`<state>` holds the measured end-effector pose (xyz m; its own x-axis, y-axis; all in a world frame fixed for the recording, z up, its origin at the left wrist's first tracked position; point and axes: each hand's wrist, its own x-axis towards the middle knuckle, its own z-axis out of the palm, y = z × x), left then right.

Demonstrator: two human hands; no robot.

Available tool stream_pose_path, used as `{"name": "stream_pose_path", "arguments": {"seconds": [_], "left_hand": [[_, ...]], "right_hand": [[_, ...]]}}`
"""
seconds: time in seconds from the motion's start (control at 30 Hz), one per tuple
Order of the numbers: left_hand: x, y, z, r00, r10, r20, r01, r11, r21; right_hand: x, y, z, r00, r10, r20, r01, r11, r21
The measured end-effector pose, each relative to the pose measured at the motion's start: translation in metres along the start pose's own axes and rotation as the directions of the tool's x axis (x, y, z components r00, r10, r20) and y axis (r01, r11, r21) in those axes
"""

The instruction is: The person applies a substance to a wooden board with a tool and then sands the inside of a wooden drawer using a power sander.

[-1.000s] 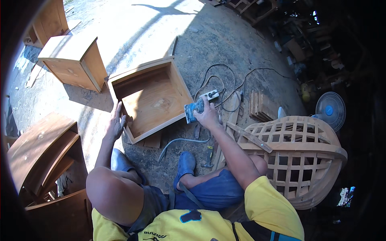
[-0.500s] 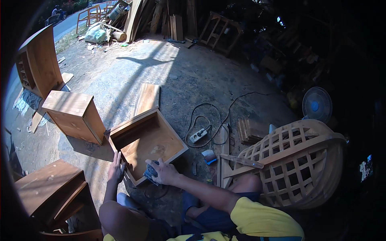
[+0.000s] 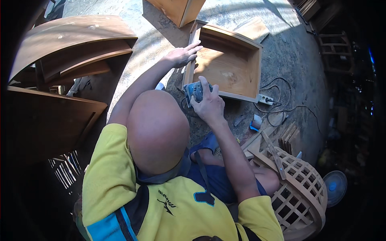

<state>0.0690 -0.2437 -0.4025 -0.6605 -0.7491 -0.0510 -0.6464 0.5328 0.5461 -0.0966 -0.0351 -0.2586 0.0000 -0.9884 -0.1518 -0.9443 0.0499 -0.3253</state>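
Note:
A shallow, open-topped wooden box like a drawer [image 3: 237, 60] rests on the floor in front of me. My left hand [image 3: 185, 55] lies along its left wall with the fingers stretched out, holding nothing. Wrapped around a blue-grey power sander [image 3: 194, 91] is my right hand [image 3: 211, 105]. The sander sits at the box's near left corner, on or against the rim. Its underside is hidden, so I cannot tell how it touches the wood. My bent left knee [image 3: 159, 128] rises below the left forearm.
A large wooden cabinet [image 3: 76, 30] stands at the left, and another wooden box [image 3: 179, 10] at the far side. A power strip [image 3: 265, 99] with looping cable lies right of the drawer. A curved wooden lattice piece [image 3: 297, 184] and a fan [image 3: 335, 188] stand at lower right.
My view has swung left and down, so the drawer appears higher and further right. The sander has shifted slightly toward the near left corner. My left hand stays at the left wall.

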Motion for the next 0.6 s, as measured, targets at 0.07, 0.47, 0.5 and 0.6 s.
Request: {"name": "stream_pose_path", "arguments": {"seconds": [0.07,0.47,0.5,0.6], "left_hand": [[-0.005,-0.001,-0.002,1.0,0.011,0.0,-0.011,1.0,-0.021],[-0.002,0.014,-0.003,0.997,-0.054,0.049,0.058,0.995,-0.087],[-0.002,0.016,-0.005,0.996,-0.055,0.074,0.06,0.996,-0.068],[0.0,0.023,-0.009,0.997,-0.028,0.078,0.035,0.994,-0.099]], "right_hand": [[0.008,-0.025,0.007,0.989,-0.131,0.068,0.131,0.991,0.013],[-0.011,-0.004,0.001,1.0,-0.002,-0.002,0.002,1.0,0.009],[-0.012,-0.005,0.001,0.998,-0.064,0.023,0.065,0.998,-0.008],[-0.009,0.012,-0.005,0.998,-0.057,0.037,0.058,0.998,-0.008]]}}
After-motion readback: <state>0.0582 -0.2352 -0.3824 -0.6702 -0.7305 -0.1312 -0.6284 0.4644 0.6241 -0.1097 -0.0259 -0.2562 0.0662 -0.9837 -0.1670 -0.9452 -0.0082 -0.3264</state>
